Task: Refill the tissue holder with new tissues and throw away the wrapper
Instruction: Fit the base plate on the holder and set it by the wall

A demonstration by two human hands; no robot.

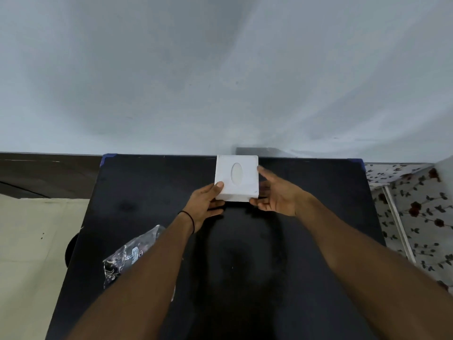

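Black table, tissue holder between left hand and right hand

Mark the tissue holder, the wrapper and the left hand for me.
tissue holder (236, 176): head view, oval slot in the top face.
wrapper (130, 256): head view, crumpled plastic middle.
left hand (204, 202): head view, back of the hand.

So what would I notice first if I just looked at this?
The white tissue holder with its oval hole, near the far edge of the black table, pops out most. The left hand grips its near corner and the right hand touches its right side. A crinkly clear wrapper lies at the table's left edge.
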